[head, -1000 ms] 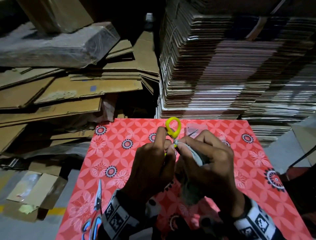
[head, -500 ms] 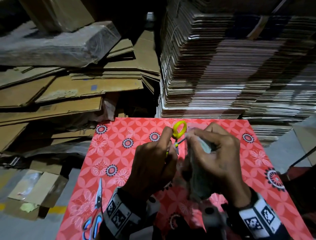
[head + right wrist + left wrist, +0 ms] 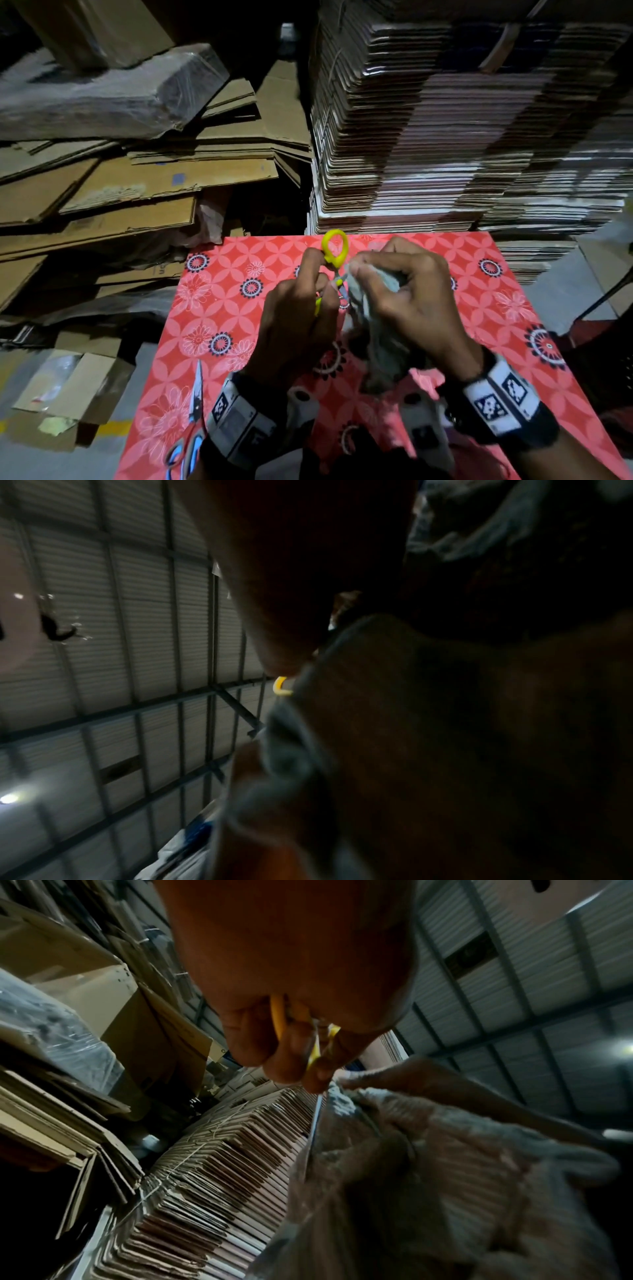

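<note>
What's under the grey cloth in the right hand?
Only the red patterned sheet shows around the grey cloth. The patch directly beneath it and the right hand is covered, so anything lying there cannot be seen.

Our left hand point(image 3: 298, 318) is held back-up, its fingers curled round the lower handle of the yellow scissors point(image 3: 335, 251). Its index finger stretches up beside the free handle loop. Our right hand point(image 3: 411, 301) sits just right of the scissors, knuckles up, with thumb and fingertips pinching a grey cloth point(image 3: 380, 329) close by the blades. Both forearms come in from below the scissors and converge toward them, and the two hands are almost touching.
</note>
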`<state>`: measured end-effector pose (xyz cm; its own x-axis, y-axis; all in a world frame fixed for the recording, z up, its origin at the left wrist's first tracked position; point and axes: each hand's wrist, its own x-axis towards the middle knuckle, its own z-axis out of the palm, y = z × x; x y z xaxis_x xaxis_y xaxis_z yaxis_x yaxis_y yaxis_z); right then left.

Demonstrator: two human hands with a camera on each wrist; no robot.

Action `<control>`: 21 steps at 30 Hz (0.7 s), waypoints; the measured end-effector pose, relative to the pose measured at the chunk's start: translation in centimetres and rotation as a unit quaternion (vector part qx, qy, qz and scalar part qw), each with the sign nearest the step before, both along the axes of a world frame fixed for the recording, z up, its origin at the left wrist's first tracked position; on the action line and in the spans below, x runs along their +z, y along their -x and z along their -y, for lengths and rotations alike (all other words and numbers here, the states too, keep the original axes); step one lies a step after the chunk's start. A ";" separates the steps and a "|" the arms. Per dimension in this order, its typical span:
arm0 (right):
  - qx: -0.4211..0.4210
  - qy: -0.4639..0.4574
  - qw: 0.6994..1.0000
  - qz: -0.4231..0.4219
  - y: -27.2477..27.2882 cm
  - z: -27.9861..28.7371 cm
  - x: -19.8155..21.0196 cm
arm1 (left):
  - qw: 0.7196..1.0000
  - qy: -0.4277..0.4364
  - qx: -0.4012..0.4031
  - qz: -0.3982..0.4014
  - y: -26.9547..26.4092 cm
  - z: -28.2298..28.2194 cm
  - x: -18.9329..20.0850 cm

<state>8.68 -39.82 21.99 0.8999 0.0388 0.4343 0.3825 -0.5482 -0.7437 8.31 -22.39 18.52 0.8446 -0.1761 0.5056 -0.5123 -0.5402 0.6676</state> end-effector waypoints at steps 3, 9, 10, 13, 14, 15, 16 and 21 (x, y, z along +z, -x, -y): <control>-0.077 0.015 0.997 0.015 -1.7 1.1 -0.3 | 1.000 0.016 -0.006 -0.001 -0.3 -0.3 -0.2; 0.015 -0.009 1.000 -0.002 -0.3 -1.2 -0.3 | 0.999 0.038 0.020 -0.012 -0.4 -0.4 -0.6; -0.007 -0.006 1.000 0.002 -1.1 -0.4 -0.4 | 0.999 0.036 0.013 -0.013 -0.4 -0.5 -0.7; -0.053 -0.005 0.999 0.002 -1.7 0.1 -0.6 | 1.000 0.029 0.005 -0.005 -0.6 -0.5 -0.3; -0.036 -0.007 0.999 -0.001 -1.2 -0.7 -0.6 | 0.999 0.032 0.012 -0.003 -0.6 -0.4 -0.2; -0.013 -0.007 1.000 0.002 -0.4 -1.6 -0.6 | 0.999 0.036 0.018 0.002 -0.6 -0.4 -0.4; 0.002 -0.004 1.000 0.009 0.1 -2.2 -0.8 | 0.999 0.041 0.020 0.004 -0.6 -0.4 -0.5; -0.061 -0.010 0.998 -0.028 -3.4 1.5 -0.9 | 0.998 0.052 0.017 -0.034 -0.5 -0.4 -0.5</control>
